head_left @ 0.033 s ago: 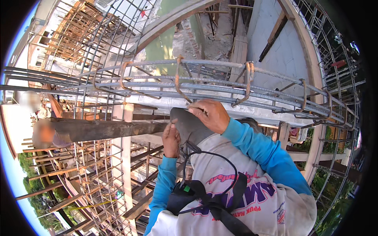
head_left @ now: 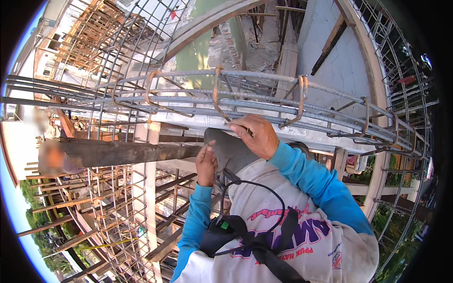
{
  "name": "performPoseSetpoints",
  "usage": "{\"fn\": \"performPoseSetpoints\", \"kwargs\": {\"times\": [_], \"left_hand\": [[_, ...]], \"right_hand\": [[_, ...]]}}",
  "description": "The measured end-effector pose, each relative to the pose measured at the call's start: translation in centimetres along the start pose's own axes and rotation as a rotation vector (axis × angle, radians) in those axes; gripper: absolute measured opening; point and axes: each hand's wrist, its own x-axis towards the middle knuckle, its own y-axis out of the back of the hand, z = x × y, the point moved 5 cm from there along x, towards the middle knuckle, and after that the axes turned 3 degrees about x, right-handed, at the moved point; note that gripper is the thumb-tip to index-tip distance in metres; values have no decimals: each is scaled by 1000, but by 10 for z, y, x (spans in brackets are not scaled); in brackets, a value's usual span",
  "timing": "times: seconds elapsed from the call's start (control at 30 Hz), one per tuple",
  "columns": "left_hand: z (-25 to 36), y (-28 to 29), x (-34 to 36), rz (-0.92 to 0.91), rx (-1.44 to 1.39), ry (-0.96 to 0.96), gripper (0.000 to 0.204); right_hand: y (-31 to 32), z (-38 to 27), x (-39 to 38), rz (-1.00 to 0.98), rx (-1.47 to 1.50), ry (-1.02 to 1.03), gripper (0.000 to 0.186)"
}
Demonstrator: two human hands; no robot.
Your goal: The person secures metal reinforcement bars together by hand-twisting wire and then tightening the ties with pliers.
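A long cage of steel reinforcing bars point(head_left: 264, 104) curves across in front of me, with rusty bent stirrups around it. My right hand point(head_left: 258, 137) is beside the lower end of one stirrup point(head_left: 216, 96), its thumb and fingers pinched together. Whatever is between those fingertips is too small to make out. Lower and to the left, my left hand point(head_left: 206, 166) has its fingers curled and fingertips close together, beside my grey-clad knee point(head_left: 229, 144). Anything in it is likewise too fine to name. Both arms wear blue sleeves.
A dark timber beam point(head_left: 132, 154) runs left from my knee. Beyond its far end another person point(head_left: 68, 162) is partly visible. Upright rebar mesh point(head_left: 118, 198) and wooden posts point(head_left: 151, 188) stand at left. A black pouch with a cable point(head_left: 219, 236) hangs on my front.
The view has shifted slightly. My left fingertips have risen a little, and my right hand sits marginally farther right in the picture. Both hands keep their pinched shape.
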Motion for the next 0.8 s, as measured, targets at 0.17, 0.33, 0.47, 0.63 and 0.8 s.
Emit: {"fn": "performPoseSetpoints", "kwargs": {"times": [0.17,0.33,0.47,0.63,0.8], "left_hand": [[16,-47,32,-104,77,-110,27],[34,-76,69,-179,136,-411,21],[40,-71,76,-287,258,-464,18],[48,-71,78,-266,348,-470,18],[44,-63,83,-258,201,-509,20]], "right_hand": [[23,4,18,212,-275,114,24],[7,30,48,19,-184,-59,34],[5,37,66,-63,-50,-114,31],[13,30,64,-44,-102,-184,27],[9,25,48,107,78,-142,25]]}}
